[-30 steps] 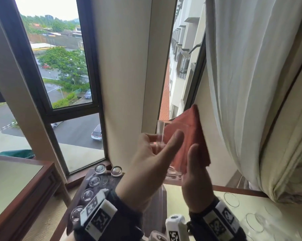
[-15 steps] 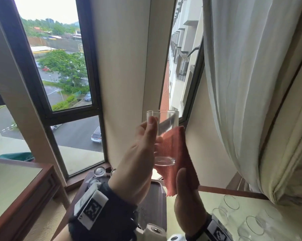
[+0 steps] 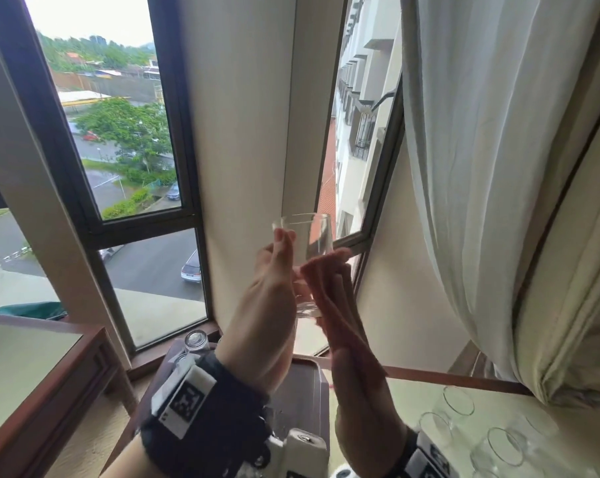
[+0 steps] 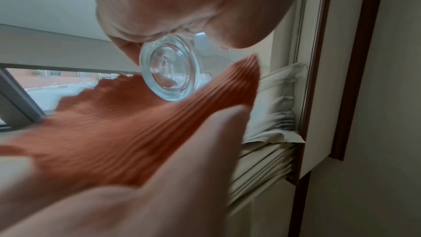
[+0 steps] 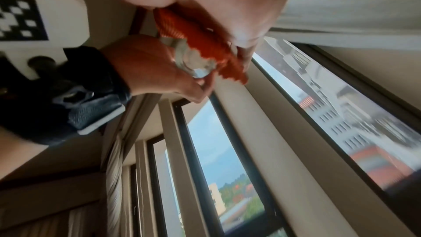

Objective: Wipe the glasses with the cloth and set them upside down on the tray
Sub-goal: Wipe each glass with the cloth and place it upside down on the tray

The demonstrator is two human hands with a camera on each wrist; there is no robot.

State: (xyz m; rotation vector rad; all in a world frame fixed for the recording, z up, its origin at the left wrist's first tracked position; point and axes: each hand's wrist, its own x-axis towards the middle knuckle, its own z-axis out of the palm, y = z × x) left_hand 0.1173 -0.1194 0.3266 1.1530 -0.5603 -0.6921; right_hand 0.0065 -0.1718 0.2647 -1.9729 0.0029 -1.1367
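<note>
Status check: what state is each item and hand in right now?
Glass: upright, held up in the air.
Cloth: pressed against the glass's side.
Left hand: grips the glass.
Right hand: holds the cloth to the glass.
Tray: holds upside-down glasses.
Table glasses: upright, waiting.

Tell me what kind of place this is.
Probably a hotel room or flat on an upper floor: tall windows look down on a street with parked cars, a heavy curtain hangs beside them, and drinking glasses stand on a glass-topped table.
</note>
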